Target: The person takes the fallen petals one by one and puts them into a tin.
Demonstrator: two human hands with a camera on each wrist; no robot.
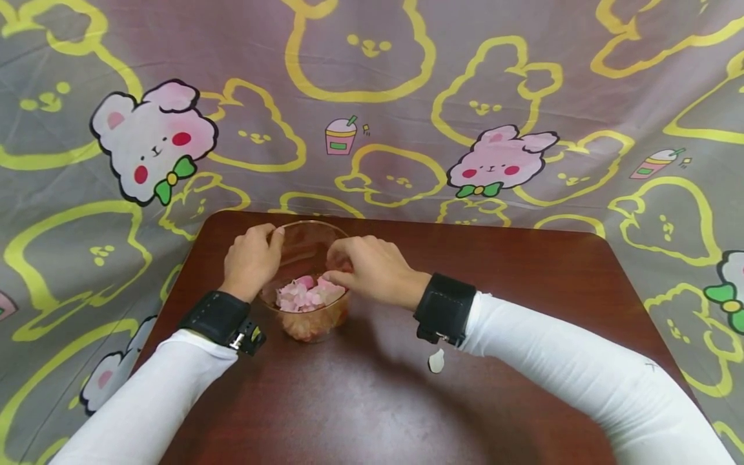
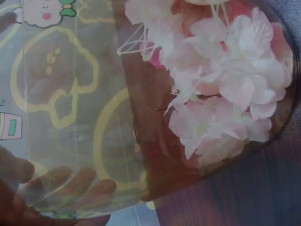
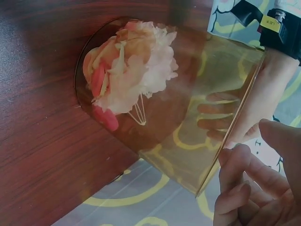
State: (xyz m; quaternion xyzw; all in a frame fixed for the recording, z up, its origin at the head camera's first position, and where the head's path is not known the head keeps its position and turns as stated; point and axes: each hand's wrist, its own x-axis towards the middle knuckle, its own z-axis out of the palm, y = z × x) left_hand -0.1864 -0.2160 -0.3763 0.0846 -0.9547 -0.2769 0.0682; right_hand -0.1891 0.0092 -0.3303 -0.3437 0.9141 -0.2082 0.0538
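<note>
Left arm enters from the lower left in a white sleeve (image 1: 145, 400) with a black wrist strap (image 1: 216, 316), forearm angled up toward the far left part of the bench (image 1: 523, 278). Left hand (image 1: 251, 258) is cupped against the left wall of a clear glass bowl (image 1: 308, 242), thumb tip at the rim. In the left wrist view its fingers (image 2: 70, 186) show through the glass, curled round the outside of the wall: the hand holds the bowl.

The bowl stands upright on the bench, near the far edge and left of centre. It holds a heap of pale pink and white flower petals (image 1: 308, 294), with some deeper pink and red ones at the bottom; thin pale threads run among them in both wrist views.

Right arm comes in from the lower right, white sleeve, black wrist strap (image 1: 444, 309), forearm lying low over the bench. Right hand (image 1: 372, 268) sits over the right rim of the bowl, knuckles up, fingers (image 1: 343, 276) bent down into the opening toward the petals. Whether they pinch a petal I cannot tell. In the right wrist view the fingers are loosely curled beside the rim.

One stray pale petal (image 1: 436, 361) lies on the bench just below the right wrist.

Bench: dark red-brown wood grain, rounded far corners. Behind and around it hangs a grey cloth (image 1: 372, 97) printed with yellow rabbit outlines, pink-and-white rabbits and small drink cups.
</note>
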